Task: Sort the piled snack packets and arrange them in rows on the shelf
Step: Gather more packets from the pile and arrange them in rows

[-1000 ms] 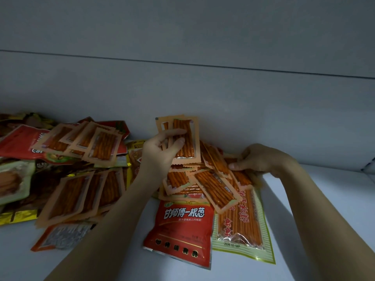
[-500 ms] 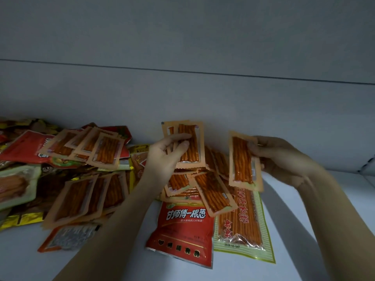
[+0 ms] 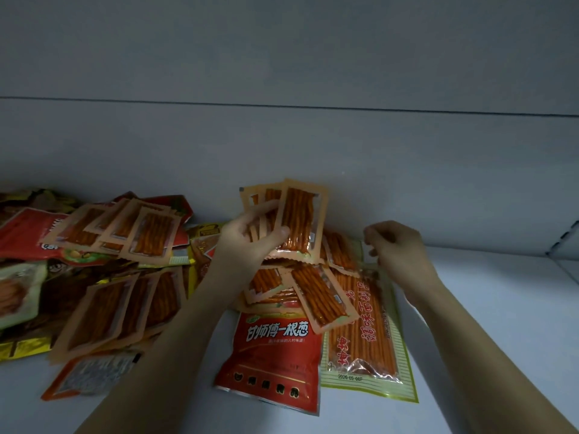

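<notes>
My left hand point(image 3: 247, 242) holds up a fan of small orange stick-snack packets point(image 3: 299, 219) in front of the shelf's back wall, thumb pressed on the front one. My right hand point(image 3: 396, 249) hovers to the right of them with its fingers loosely curled and nothing in it. Below the hands lie more small orange packets point(image 3: 322, 297), partly on a big red packet point(image 3: 272, 352) and a long green-edged packet point(image 3: 369, 336). A mixed pile of snack packets point(image 3: 103, 277) covers the shelf's left half.
The white shelf board point(image 3: 488, 308) lies bare on the right, ending at a side bracket point(image 3: 564, 242). The grey back wall point(image 3: 313, 145) rises right behind the pile. A face-down packet point(image 3: 94, 374) lies near the front left.
My right hand lifted a small orange packet from the heap and passed it onto the fan in my left hand. It has let go and drawn back to the right, empty.
</notes>
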A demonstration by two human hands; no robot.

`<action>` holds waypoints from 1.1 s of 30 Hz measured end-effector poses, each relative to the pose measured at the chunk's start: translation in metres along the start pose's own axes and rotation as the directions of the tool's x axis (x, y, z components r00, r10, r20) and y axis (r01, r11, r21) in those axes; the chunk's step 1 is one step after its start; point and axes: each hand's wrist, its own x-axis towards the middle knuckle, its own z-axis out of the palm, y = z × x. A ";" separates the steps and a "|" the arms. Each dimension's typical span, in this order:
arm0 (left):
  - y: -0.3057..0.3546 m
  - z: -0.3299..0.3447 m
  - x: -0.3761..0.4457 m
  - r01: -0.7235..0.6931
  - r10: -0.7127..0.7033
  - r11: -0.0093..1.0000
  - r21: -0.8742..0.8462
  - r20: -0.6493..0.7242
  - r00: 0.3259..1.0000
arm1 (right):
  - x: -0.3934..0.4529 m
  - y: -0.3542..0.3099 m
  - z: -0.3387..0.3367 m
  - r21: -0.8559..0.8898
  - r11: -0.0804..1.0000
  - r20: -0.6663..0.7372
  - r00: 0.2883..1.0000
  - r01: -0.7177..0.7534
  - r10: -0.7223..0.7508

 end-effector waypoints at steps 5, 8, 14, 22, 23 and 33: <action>0.001 -0.006 0.003 -0.096 0.095 0.995 -0.008 -0.033 0.995 | -0.004 0.007 0.008 -0.222 0.975 0.178 0.982 -0.021 0.062; 0.001 -0.005 0.002 -0.104 0.105 0.994 0.045 -0.033 0.994 | -0.006 0.006 0.013 -0.264 0.965 0.209 0.977 0.004 0.053; 0.002 -0.002 0.000 -0.084 0.085 0.995 0.056 -0.005 0.996 | -0.003 0.003 0.003 -0.098 0.982 0.338 0.923 -0.162 0.186; 0.000 0.002 0.002 -0.050 0.049 0.999 -0.010 -0.078 0.996 | 0.006 0.003 -0.004 0.303 0.928 0.239 0.960 -0.216 0.145; 0.000 0.003 0.002 -0.041 0.038 0.998 -0.037 -0.086 0.996 | 0.005 0.000 -0.005 0.398 0.888 0.251 0.958 -0.229 0.135; 0.006 0.015 -0.004 0.020 -0.022 0.966 -0.256 -0.006 1.000 | -0.041 -0.045 0.024 0.560 0.803 0.229 0.969 -0.205 0.088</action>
